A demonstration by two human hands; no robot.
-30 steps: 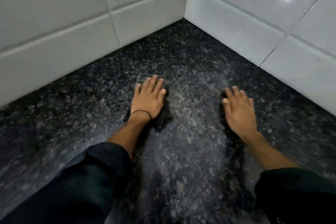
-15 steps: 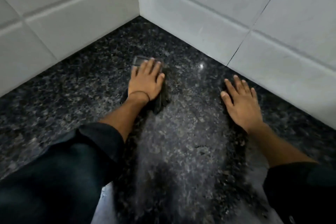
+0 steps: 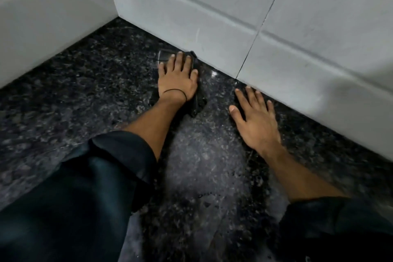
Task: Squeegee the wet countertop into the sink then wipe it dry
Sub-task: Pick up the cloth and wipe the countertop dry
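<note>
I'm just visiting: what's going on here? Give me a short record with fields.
surface: dark speckled granite countertop, wet sheen in the middle
walls: white glossy tiles, meeting in a corner
left hand: flat, pressing a dark cloth close to the wall
right hand: flat on the counter, empty
sink: not visible

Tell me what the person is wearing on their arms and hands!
Both arms have long dark sleeves, pushed up so the forearms are bare. The left sleeve looks smooth and a bit shiny. The left hand has a thin black band around its wrist. The right hand is bare, with no gloves or rings visible.
</note>
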